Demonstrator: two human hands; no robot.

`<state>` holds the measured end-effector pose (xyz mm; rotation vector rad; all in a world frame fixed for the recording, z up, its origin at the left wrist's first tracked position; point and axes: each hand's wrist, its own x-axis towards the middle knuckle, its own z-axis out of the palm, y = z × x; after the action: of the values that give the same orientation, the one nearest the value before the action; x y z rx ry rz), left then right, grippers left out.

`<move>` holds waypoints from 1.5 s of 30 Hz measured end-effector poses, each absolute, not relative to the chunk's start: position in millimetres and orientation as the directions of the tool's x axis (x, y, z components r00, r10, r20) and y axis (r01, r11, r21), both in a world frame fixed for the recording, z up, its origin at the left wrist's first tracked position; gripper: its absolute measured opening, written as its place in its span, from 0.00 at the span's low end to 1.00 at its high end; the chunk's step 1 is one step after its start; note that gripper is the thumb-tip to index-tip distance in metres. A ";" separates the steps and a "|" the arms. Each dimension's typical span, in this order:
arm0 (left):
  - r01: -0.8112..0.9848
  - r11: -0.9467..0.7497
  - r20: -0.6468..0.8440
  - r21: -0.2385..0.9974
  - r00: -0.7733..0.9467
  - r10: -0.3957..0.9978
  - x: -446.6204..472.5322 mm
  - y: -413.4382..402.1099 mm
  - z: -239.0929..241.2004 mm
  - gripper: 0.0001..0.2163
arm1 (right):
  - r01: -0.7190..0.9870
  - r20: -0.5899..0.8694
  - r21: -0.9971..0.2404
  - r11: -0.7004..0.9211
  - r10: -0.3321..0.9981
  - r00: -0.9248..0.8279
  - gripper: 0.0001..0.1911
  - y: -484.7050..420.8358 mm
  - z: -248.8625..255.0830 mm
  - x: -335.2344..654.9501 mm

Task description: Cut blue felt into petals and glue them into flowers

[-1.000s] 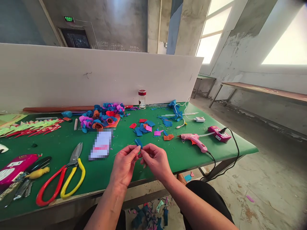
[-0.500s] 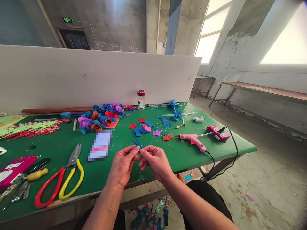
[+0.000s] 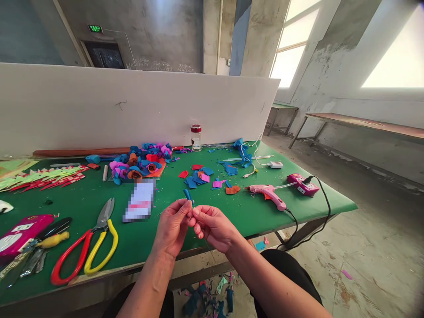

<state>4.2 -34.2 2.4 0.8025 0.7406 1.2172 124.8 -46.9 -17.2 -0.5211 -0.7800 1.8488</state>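
My left hand (image 3: 172, 227) and my right hand (image 3: 213, 227) meet over the near edge of the green table (image 3: 251, 214). Both pinch a small blue fabric piece (image 3: 187, 194) that sticks up from between the fingertips; it seems to sit on a thin wire, which is hard to make out. More blue, red and pink fabric scraps (image 3: 198, 176) lie just beyond the hands. A heap of finished fabric roses (image 3: 141, 162) lies farther back on the left.
A pink glue gun (image 3: 267, 194) and its power strip (image 3: 303, 184) lie right of the hands. Red-and-yellow shears (image 3: 89, 245) and small tools lie to the left. A glass jar (image 3: 195, 137) stands by the white board (image 3: 132, 106). Scraps litter the floor.
The blue piece has turned more upright between my fingertips, and my right hand has dropped slightly lower. My left hand stays in place.
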 end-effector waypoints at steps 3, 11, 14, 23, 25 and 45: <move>-0.506 0.164 -0.070 0.846 0.200 0.977 5.1 -35.3 3.7 0.14 | -0.631 0.006 -0.726 -0.271 0.916 -0.401 0.16 -47.3 -17.3 125.9; -0.482 0.174 -0.080 0.859 0.210 0.974 6.8 -36.9 5.2 0.14 | -0.597 0.002 -0.761 -0.254 0.919 -0.394 0.17 -47.5 -17.6 126.0; -0.471 0.184 -0.084 0.863 0.225 0.971 6.5 -37.0 4.0 0.14 | -0.579 0.007 -0.783 -0.228 0.927 -0.374 0.17 -48.8 -17.6 125.6; -0.451 0.090 -0.043 0.888 0.114 0.993 -9.1 -18.9 -6.2 0.19 | -0.597 -0.028 -0.775 -0.208 0.955 -0.297 0.18 -44.8 -18.2 130.6; -0.426 0.105 -0.041 0.899 0.158 0.987 -10.1 -20.1 -5.6 0.16 | -0.590 -0.033 -0.777 -0.220 0.950 -0.311 0.18 -45.0 -17.9 130.4; -0.450 0.070 -0.046 0.890 0.065 0.997 -12.4 -32.7 3.0 0.12 | -0.425 0.060 -0.904 -0.053 0.967 -0.248 0.19 -45.7 -24.3 123.3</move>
<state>-12.4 -32.7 3.0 0.8428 0.8507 1.3147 123.3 -45.7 -24.3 -0.7368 -1.0479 1.5681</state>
